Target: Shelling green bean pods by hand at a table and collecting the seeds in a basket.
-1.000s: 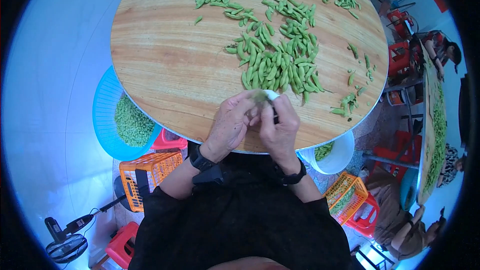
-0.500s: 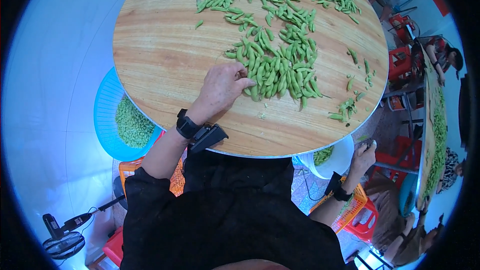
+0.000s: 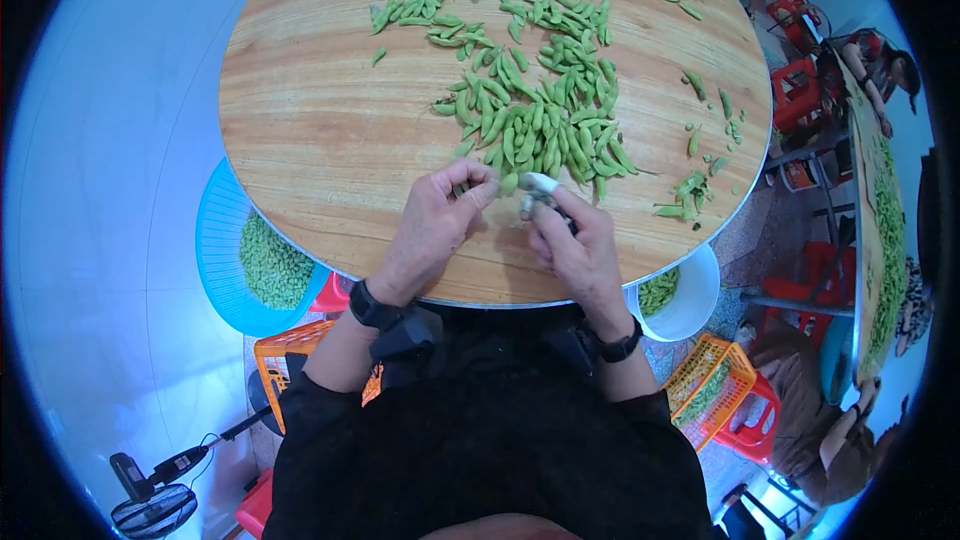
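Over the near part of the round wooden table [image 3: 320, 140], my two hands meet at the close edge of a heap of green soybean pods [image 3: 545, 135]. My left hand [image 3: 430, 225] pinches one green pod [image 3: 509, 184] between thumb and fingertips. Curled closed around a small dark and metallic hand tool [image 3: 540, 204] is my right hand [image 3: 583, 250], its tip at the pod's right end. The tool's exact kind is mostly hidden by the fingers. Something white covers a fingertip of that hand. Both wrists wear black bands.
Shelled beans fill a blue basket [image 3: 215, 260] below the table's left rim. A white bucket [image 3: 700, 290] with pods stands at the right rim, near an orange crate [image 3: 735, 380]. Loose pods and scraps [image 3: 690, 195] lie rightward. People work at another table [image 3: 862, 240] far right.
My right hand has come up from beside the white bucket to my left hand, bringing the tool. My left hand has drawn a pod slightly off the heap. The view has shifted a little.
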The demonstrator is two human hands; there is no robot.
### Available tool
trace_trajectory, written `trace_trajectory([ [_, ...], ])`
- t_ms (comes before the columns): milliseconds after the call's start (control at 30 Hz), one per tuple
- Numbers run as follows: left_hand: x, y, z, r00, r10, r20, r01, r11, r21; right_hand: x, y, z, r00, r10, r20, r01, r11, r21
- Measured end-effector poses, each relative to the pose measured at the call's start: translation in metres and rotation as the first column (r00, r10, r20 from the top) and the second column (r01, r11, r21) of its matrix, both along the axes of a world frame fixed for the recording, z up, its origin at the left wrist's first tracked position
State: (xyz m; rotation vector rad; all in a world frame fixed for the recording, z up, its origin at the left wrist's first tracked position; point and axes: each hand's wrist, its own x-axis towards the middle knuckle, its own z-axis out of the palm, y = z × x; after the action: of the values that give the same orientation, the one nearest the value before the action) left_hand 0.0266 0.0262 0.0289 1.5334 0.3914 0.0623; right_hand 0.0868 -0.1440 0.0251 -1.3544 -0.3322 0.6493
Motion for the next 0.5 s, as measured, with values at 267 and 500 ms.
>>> trace_trajectory([
  [267,-0.007,-0.015,-0.016,0.953,0.067,0.297,-0.196,0.883,0.428,0.001,0.013,-0.006,0.977,0.035,-0.212,-0.014,0.995,0.1],
  [500,-0.009,-0.007,-0.026,0.997,-0.058,0.045,0.073,0.704,-0.706,0.013,0.0,-0.011,0.931,0.202,-0.305,-0.127,0.961,0.247],
])
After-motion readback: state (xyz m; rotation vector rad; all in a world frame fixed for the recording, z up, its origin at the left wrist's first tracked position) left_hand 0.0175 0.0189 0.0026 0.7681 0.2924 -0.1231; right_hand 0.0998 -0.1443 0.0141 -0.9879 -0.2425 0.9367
